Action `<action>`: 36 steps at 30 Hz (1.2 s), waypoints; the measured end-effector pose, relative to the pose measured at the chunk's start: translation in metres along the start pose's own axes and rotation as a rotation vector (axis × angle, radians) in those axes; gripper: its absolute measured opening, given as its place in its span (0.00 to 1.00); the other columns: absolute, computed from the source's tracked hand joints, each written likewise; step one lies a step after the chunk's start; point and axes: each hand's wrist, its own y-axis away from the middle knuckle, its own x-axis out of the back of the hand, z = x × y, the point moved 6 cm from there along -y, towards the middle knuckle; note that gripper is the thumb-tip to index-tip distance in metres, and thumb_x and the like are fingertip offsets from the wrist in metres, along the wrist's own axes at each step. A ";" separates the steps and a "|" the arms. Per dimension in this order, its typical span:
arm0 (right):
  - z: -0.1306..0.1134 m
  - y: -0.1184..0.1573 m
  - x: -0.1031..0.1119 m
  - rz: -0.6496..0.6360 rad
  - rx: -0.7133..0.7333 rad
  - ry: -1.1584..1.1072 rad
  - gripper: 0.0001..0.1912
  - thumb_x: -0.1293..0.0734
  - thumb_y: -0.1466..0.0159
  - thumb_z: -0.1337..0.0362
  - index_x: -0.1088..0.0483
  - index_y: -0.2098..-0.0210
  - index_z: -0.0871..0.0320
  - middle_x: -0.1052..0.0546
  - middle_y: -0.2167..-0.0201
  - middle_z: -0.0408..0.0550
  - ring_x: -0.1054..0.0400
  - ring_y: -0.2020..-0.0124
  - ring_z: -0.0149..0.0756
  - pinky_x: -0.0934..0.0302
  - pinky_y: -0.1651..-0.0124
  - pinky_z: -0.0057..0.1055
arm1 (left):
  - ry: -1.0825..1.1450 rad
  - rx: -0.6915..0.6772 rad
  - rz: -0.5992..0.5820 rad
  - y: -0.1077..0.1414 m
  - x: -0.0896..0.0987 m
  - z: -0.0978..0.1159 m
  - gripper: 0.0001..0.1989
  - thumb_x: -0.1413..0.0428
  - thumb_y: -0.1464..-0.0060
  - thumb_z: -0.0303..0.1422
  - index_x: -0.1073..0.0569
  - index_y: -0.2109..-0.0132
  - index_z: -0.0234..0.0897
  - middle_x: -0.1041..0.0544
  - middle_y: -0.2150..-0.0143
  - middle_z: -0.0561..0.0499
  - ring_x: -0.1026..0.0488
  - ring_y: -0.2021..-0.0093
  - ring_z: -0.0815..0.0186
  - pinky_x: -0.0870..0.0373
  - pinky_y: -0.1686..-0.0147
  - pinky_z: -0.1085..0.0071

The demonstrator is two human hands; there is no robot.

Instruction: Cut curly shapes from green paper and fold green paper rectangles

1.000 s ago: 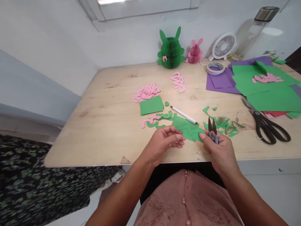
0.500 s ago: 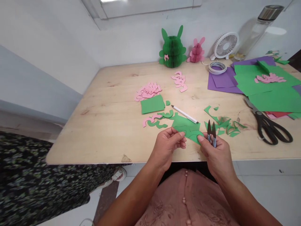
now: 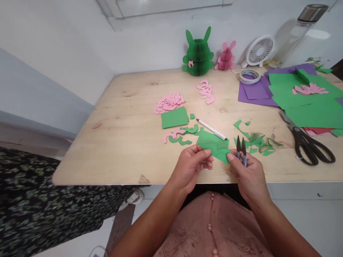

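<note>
Tabletop (image 3: pixel 112 142) against wall (image 3: pixel 150 43), left hand (image 3: pixel 193 161) tight on green paper (image 3: pixel 222 156), right hand (image 3: pixel 248 171) likewise, plus snips (image 3: pixel 243 147)

1. Around the view's centre, the tabletop (image 3: pixel 128 125) is pale wood, smooth and faintly satiny, its grain and knots showing.
2. Between three and four o'clock, the green strip (image 3: pixel 221 156) is matt paper; the snips (image 3: pixel 243 148) have dark metal blades.
3. At three o'clock, the scissors (image 3: pixel 300 140) join grey metal blades to smooth black plastic handles.
4. At two o'clock, the fan (image 3: pixel 259 51) looks like smooth white plastic; the bottle (image 3: pixel 291 43) is clear and glossy, its cap (image 3: pixel 313 13) metallic.
5. At one o'clock, the green figure (image 3: pixel 198 57) is pleated paper.
6. At eight o'clock, the printed fabric (image 3: pixel 53 203) looks matt.
</note>
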 end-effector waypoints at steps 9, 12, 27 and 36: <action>-0.022 0.024 -0.010 -0.344 0.015 0.002 0.20 0.41 0.34 0.49 0.28 0.61 0.58 0.40 0.82 0.39 0.52 0.82 0.28 0.59 0.81 0.26 | -0.169 -0.187 0.158 -0.002 0.007 0.011 0.10 0.37 0.56 0.31 0.33 0.74 0.35 0.26 0.79 0.54 0.35 0.80 0.73 0.37 0.75 0.74; -0.012 0.029 -0.021 -0.463 -0.066 0.095 0.20 0.41 0.34 0.48 0.28 0.65 0.58 0.41 0.84 0.38 0.51 0.81 0.28 0.57 0.79 0.26 | -0.150 -0.167 0.164 -0.001 0.006 0.011 0.09 0.37 0.56 0.32 0.31 0.73 0.34 0.24 0.77 0.51 0.31 0.78 0.71 0.34 0.71 0.73; 0.007 0.027 -0.033 -0.484 -0.232 0.111 0.26 0.42 0.37 0.42 0.30 0.68 0.59 0.42 0.86 0.35 0.54 0.85 0.25 0.62 0.82 0.24 | -0.087 -0.110 0.154 -0.001 0.005 0.010 0.08 0.36 0.58 0.32 0.27 0.73 0.33 0.24 0.75 0.50 0.28 0.74 0.69 0.31 0.67 0.71; 0.005 0.022 -0.033 -0.460 -0.213 0.136 0.27 0.41 0.38 0.41 0.29 0.67 0.60 0.43 0.87 0.35 0.55 0.85 0.26 0.62 0.83 0.24 | -0.093 -0.104 0.140 -0.002 0.003 0.010 0.08 0.36 0.58 0.32 0.28 0.74 0.33 0.24 0.76 0.51 0.28 0.74 0.69 0.31 0.67 0.71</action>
